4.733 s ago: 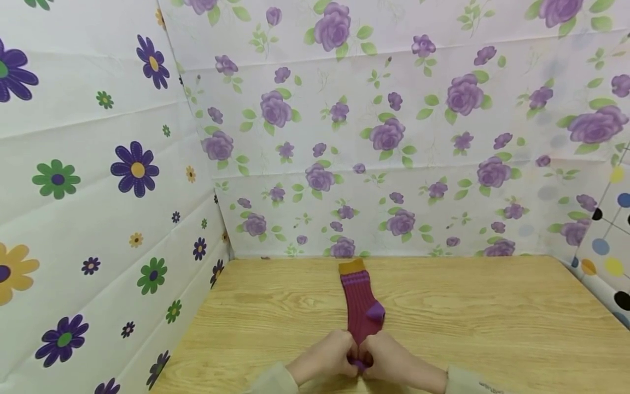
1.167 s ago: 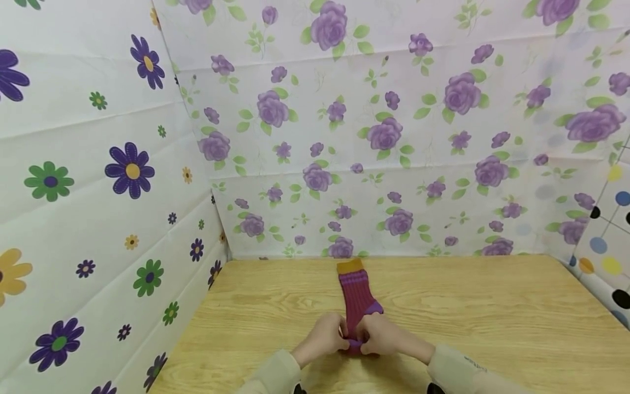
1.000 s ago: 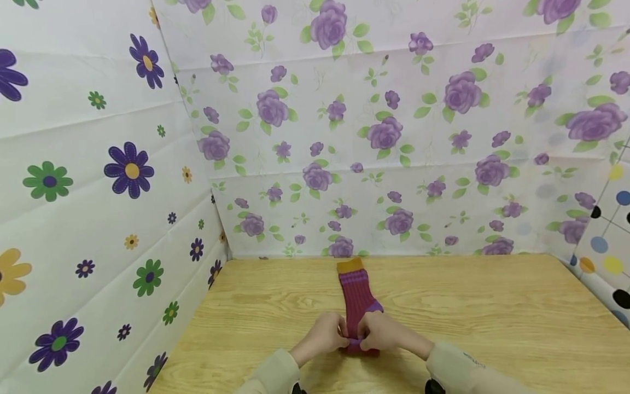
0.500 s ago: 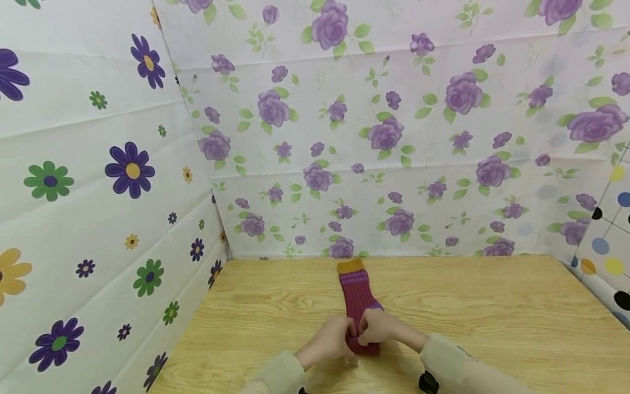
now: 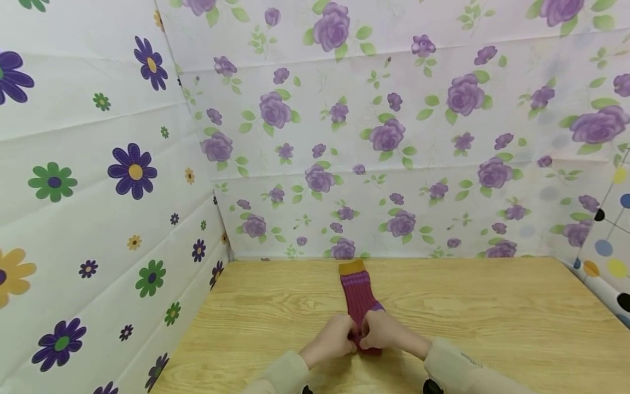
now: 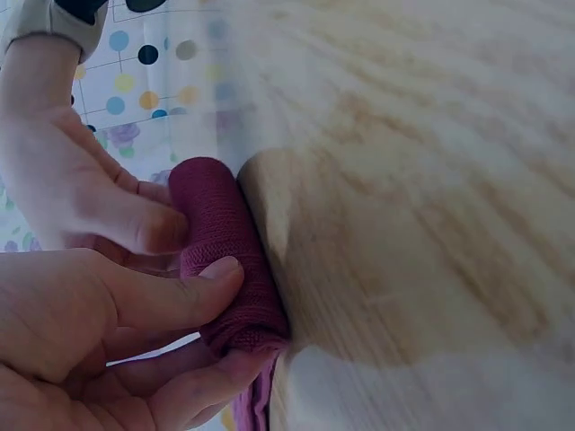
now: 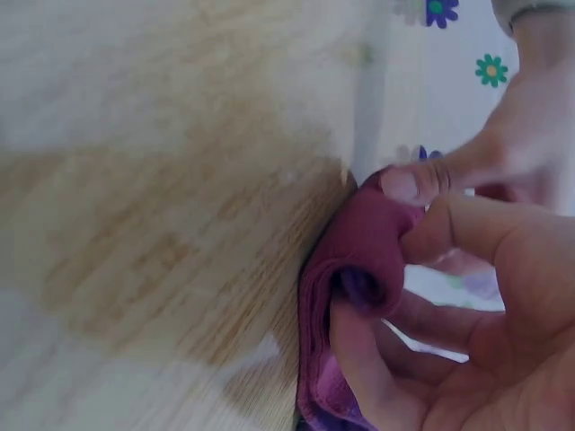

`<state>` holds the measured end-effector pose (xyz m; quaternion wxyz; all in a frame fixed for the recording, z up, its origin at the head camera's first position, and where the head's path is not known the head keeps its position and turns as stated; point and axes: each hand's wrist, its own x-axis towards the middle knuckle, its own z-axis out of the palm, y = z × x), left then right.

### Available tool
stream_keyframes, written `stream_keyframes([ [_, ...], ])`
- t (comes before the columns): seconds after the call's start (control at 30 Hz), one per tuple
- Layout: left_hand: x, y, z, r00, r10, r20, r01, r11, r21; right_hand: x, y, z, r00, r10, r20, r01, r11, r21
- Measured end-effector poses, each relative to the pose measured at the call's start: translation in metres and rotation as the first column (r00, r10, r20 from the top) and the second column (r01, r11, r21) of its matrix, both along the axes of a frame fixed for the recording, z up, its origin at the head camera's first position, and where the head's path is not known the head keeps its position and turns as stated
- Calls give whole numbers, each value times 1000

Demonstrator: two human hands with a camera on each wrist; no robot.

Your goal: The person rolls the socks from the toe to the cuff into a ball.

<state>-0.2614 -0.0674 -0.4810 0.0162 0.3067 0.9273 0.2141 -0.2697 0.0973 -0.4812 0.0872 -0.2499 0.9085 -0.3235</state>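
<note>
A maroon ribbed sock with a mustard cuff and a purple heel lies lengthwise on the wooden table, cuff pointing away from me. Its near end is rolled into a thick coil, with purple showing inside the coil in the right wrist view. My left hand pinches the left end of this roll, thumb on top and fingers beneath. At the other end, my right hand grips the roll between thumb and fingers. The hands nearly meet and cover much of the roll in the head view.
The wooden table extends to both sides of the sock. A rose-patterned sheet hangs behind it. A daisy-patterned sheet borders the left, and a dotted one the right.
The sock's near end has been rolled up toward the cuff, and both hands have moved slightly farther away from me. The purple band visible between the hands a second ago has turned out of sight.
</note>
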Motion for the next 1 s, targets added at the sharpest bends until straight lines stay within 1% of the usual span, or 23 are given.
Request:
stream_keyframes([
  [0.2,-2,0,3,1000,-16,25,16,1000,-2,8,-1,2,994,-14,-104,15,1000,12],
  [0.33,-4,-1,2,1000,-10,0,10,1000,9,13,-2,6,981,5,-192,1,1000,29],
  [0.4,-5,-2,3,1000,-6,0,6,1000,6,14,-2,6,968,32,-251,-22,999,43],
  [0.47,-6,-2,3,1000,-15,11,15,1000,3,15,-2,7,956,60,-288,-43,997,66],
  [0.53,-7,-3,3,999,-29,22,29,1000,-8,16,-1,6,937,98,-336,-59,990,126],
  [0.63,-9,-2,4,999,-38,31,39,999,-31,17,-1,4,902,173,-395,-76,966,249],
  [0.73,-9,-1,4,999,-27,25,28,998,-57,18,-2,0,868,228,-442,-67,935,349],
  [0.8,-9,0,4,1000,-17,16,18,998,-67,19,-2,-1,855,238,-461,-57,926,373],
  [0.87,-8,1,4,1000,-7,0,7,997,-73,20,-3,-3,844,231,-485,-41,928,371],
  [0.93,-6,2,5,1000,-1,-18,0,997,-76,21,-3,-4,840,216,-498,-31,935,354],
  [1.0,-5,2,6,998,-3,-66,-3,996,-89,21,-4,-4,841,203,-501,-25,940,339],
])
